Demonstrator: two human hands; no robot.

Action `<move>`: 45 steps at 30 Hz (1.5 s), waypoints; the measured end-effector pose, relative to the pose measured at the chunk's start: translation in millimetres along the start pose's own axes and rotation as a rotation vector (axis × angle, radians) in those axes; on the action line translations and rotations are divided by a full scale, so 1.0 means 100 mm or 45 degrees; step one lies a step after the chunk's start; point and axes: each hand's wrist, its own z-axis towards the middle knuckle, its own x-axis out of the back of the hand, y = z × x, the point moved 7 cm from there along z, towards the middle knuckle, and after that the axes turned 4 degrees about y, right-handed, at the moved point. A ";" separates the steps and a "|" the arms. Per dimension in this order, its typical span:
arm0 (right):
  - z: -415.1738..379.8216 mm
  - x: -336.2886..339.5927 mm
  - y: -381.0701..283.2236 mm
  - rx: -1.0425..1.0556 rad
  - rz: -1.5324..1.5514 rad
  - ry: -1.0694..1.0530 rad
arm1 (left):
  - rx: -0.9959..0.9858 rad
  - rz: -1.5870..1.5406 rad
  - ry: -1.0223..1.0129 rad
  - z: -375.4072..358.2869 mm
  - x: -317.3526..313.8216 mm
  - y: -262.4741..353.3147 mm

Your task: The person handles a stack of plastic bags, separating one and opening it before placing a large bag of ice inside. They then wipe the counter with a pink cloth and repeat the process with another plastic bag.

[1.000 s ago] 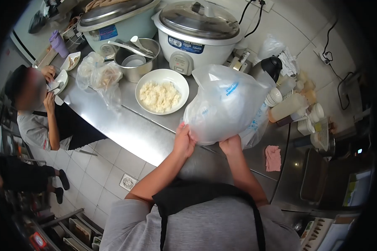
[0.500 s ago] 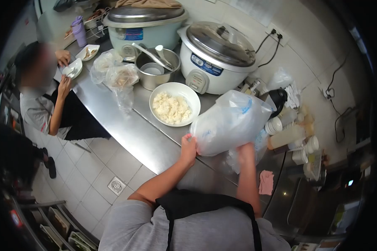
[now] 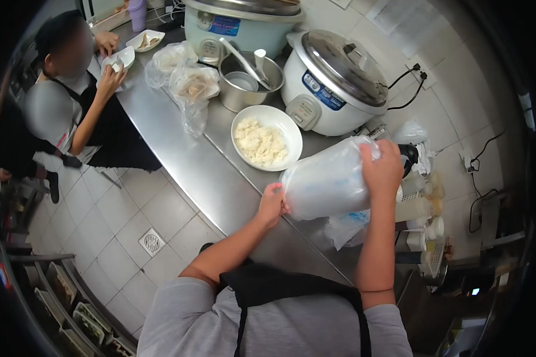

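Observation:
A large clear plastic bag [image 3: 327, 181] lies on its side over the steel counter [image 3: 178, 160], held between my two hands. My left hand [image 3: 272, 204] grips its near, lower end. My right hand [image 3: 382, 169] clasps its far, upper end next to the white rice cooker [image 3: 333, 83]. A white bowl of cooked rice [image 3: 266, 137] stands on the counter just left of the bag. More crumpled plastic [image 3: 346, 226] lies under the bag.
A second rice cooker [image 3: 238, 24], a steel pot with ladles [image 3: 250, 80] and tied plastic bags [image 3: 187, 83] stand at the back. Another person [image 3: 71, 101] sits at the counter's left end with small dishes. Bottles and cups [image 3: 420, 202] crowd the right.
My right hand has gone from the bag's bottom edge up to its far end. The bag has tipped from upright and puffed to lying lower and sideways. The view has shifted left.

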 end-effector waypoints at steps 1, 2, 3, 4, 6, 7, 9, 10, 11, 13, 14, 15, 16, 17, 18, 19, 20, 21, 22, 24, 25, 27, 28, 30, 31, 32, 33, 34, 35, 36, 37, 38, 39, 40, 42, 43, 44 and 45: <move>0.00 0.01 0.01 0.058 0.023 0.015 | 0.036 -0.082 -0.040 -0.01 0.00 0.03; 0.00 0.01 0.01 0.100 0.102 -0.022 | 0.068 -0.162 -0.084 -0.04 -0.03 0.10; -0.01 0.02 0.02 0.138 0.178 -0.059 | 0.103 -0.240 -0.129 -0.07 -0.05 0.17; -0.01 0.02 0.03 0.173 0.254 -0.097 | 0.093 -0.279 -0.164 -0.09 -0.07 0.26; -0.04 0.04 0.01 0.311 0.520 -0.142 | 0.076 -0.350 -0.233 -0.10 -0.06 0.45; -0.05 0.06 0.00 0.380 0.655 -0.163 | 0.142 -0.391 -0.344 -0.10 -0.06 0.51; -0.11 0.05 0.04 0.429 0.904 -0.241 | 0.266 -0.469 -0.571 -0.07 -0.06 0.62; -0.13 0.06 0.05 0.456 1.028 -0.281 | 0.337 -0.441 -0.515 -0.01 -0.02 0.60; -0.14 0.07 0.06 0.437 1.179 -0.325 | 0.409 -0.416 -0.458 0.03 0.01 0.55; -0.17 0.07 0.05 0.391 1.484 -0.421 | 0.403 -0.354 -0.235 0.09 0.11 0.42; -0.16 0.06 0.06 0.419 1.465 -0.436 | 0.325 -0.314 -0.072 0.11 0.13 0.28; -0.14 0.04 0.07 0.449 1.445 -0.446 | 0.246 -0.271 0.086 0.05 0.13 0.22; -0.12 0.04 0.07 0.482 1.423 -0.454 | 0.110 -0.073 0.160 -0.03 0.12 0.23; -0.08 0.08 0.04 0.411 1.237 -0.354 | -0.027 0.121 0.232 -0.23 0.03 0.32; -0.05 0.18 -0.05 0.342 1.050 -0.255 | -0.165 0.312 0.304 -0.37 -0.02 0.38; -0.02 0.29 -0.14 0.275 0.864 -0.159 | -0.223 0.324 0.239 -0.44 -0.05 0.31; 0.01 0.39 -0.17 0.092 0.839 -0.160 | -0.280 0.333 0.180 -0.51 -0.07 0.22; 0.01 0.51 -0.19 -0.095 0.814 -0.164 | -0.336 0.345 0.126 -0.55 -0.10 0.19; -0.03 0.55 -0.18 -0.293 0.784 -0.172 | -0.332 0.326 0.101 -0.56 -0.11 0.14; -0.04 0.39 -0.28 -0.276 0.311 -0.274 | -0.316 0.299 0.041 -0.59 -0.14 0.07; -0.04 0.22 -0.33 -0.234 0.002 -0.381 | -0.282 0.320 0.056 -0.58 -0.13 0.07; -0.05 0.06 -0.36 0.009 -0.349 -0.252 | -0.232 0.349 0.086 -0.59 -0.16 0.19; -0.04 0.04 -0.35 0.053 -0.328 -0.232 | -0.130 0.182 0.037 -0.55 -0.17 0.28; -0.07 0.04 -0.33 0.126 -0.288 -0.211 | 0.090 -0.143 -0.057 -0.51 -0.22 0.54; -0.09 0.06 -0.34 0.169 -0.243 -0.188 | 0.178 -0.175 -0.097 -0.43 -0.26 0.60; -0.11 0.09 -0.35 0.218 -0.191 -0.168 | 0.259 -0.211 -0.132 -0.37 -0.28 0.68; -0.12 0.11 -0.39 0.273 -0.132 -0.141 | 0.328 -0.246 -0.169 -0.34 -0.29 0.74; -0.12 0.13 -0.41 0.321 -0.031 -0.126 | 0.368 -0.278 -0.120 -0.27 -0.22 0.72; -0.14 0.16 -0.42 0.369 0.067 -0.110 | 0.409 -0.311 -0.074 -0.13 -0.13 0.63; -0.16 0.19 -0.43 0.418 0.161 -0.094 | 0.452 -0.347 -0.034 -0.06 -0.12 0.56; -0.16 0.21 -0.43 0.455 0.253 -0.094 | 0.452 -0.279 0.054 0.00 -0.07 0.48; -0.17 0.23 -0.44 0.490 0.344 -0.096 | 0.448 -0.253 0.043 -0.04 -0.06 0.50; -0.18 0.25 -0.44 0.522 0.432 -0.101 | 0.450 -0.226 0.033 -0.07 -0.04 0.50; -0.18 0.26 -0.44 0.548 0.492 -0.104 | 0.459 -0.198 0.025 -0.10 -0.02 0.51; -0.20 0.27 -0.42 0.583 0.606 -0.118 | 0.439 -0.194 0.004 -0.16 0.01 0.55; -0.20 0.26 -0.40 0.590 0.669 -0.127 | 0.430 -0.188 -0.006 -0.18 0.02 0.57; -0.21 0.26 -0.37 0.590 0.731 -0.137 | 0.419 -0.200 0.002 -0.18 0.05 0.57; -0.22 0.25 -0.33 0.589 0.791 -0.146 | 0.409 -0.210 0.008 -0.14 0.10 0.55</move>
